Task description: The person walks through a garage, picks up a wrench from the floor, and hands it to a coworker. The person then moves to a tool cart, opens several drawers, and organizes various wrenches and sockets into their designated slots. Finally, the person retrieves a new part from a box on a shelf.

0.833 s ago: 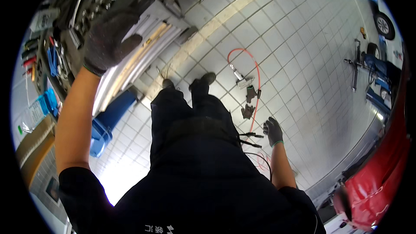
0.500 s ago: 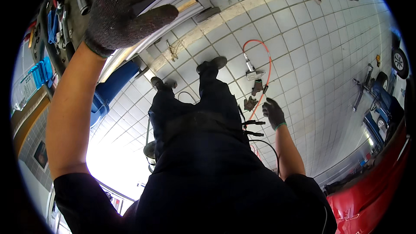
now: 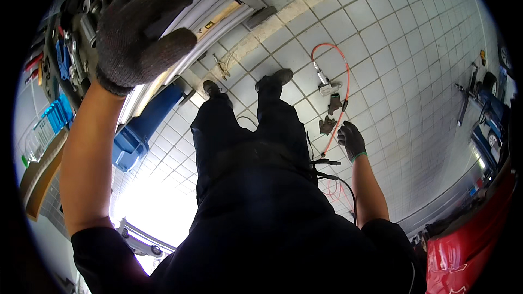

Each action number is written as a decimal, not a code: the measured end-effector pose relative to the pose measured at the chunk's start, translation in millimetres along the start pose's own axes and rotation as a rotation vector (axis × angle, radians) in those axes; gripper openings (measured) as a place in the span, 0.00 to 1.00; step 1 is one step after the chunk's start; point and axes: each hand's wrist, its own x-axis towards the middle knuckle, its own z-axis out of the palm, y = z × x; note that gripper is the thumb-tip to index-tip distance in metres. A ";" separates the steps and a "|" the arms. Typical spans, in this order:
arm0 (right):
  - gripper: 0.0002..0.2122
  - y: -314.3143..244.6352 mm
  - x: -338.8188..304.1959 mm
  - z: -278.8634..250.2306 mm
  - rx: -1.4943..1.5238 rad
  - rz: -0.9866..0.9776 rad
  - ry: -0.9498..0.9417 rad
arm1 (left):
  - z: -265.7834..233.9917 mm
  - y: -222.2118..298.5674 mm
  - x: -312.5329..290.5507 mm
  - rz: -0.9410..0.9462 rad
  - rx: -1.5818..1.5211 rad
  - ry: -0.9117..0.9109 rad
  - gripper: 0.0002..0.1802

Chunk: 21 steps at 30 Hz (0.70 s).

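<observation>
My left hand (image 3: 143, 41), in a dark knit glove, is raised at the upper left beside a surface crowded with tools. Its thumb stands apart from the fingers, with nothing visible between them. Close to it lie a metal cylinder (image 3: 87, 28) like a large socket, blue-handled pliers (image 3: 62, 60) and several wrenches (image 3: 76, 57). My right hand (image 3: 352, 140), gloved too, hangs low at my right side with its fingers curled in; no object shows in it. Past it on the floor are two dark crumpled gloves (image 3: 327, 125) and a grey air tool (image 3: 330, 88) on an orange hose (image 3: 347, 71).
Pale drawers (image 3: 190, 19) run below the tools, with a blue bin (image 3: 131, 147) beside them. A clear bottle (image 3: 35, 144) stands at far left. Red car bodywork (image 3: 463, 256) is at lower right, blue equipment (image 3: 493, 111) at far right. Tiled floor (image 3: 392, 76) lies between.
My left hand has shifted slightly left and down in the picture. The view has moved, so floor items appear further right. My right hand's fingers look more curled.
</observation>
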 end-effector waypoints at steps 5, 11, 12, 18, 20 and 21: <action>0.22 38.3 -12.3 5.4 0.100 0.046 0.018 | 1.3 9.7 10.0 -0.016 -0.065 0.021 0.28; 0.23 56.2 -12.4 24.7 -0.082 -0.011 0.030 | 12.8 -12.7 -20.5 -0.021 -0.181 0.048 0.25; 0.23 54.6 -0.5 25.2 -0.223 -0.078 0.039 | 14.8 -22.8 -25.4 0.008 -0.214 0.058 0.23; 0.21 36.0 112.2 64.6 -0.766 -0.541 0.001 | 31.9 -2.1 -92.3 -0.004 0.510 0.235 0.20; 0.16 10.2 158.4 102.9 -0.624 -0.511 -0.020 | 65.7 3.7 -104.2 0.013 0.915 0.387 0.19; 0.14 4.0 190.7 121.4 -0.545 -0.545 -0.067 | 94.4 12.8 -122.7 -0.027 0.867 0.464 0.21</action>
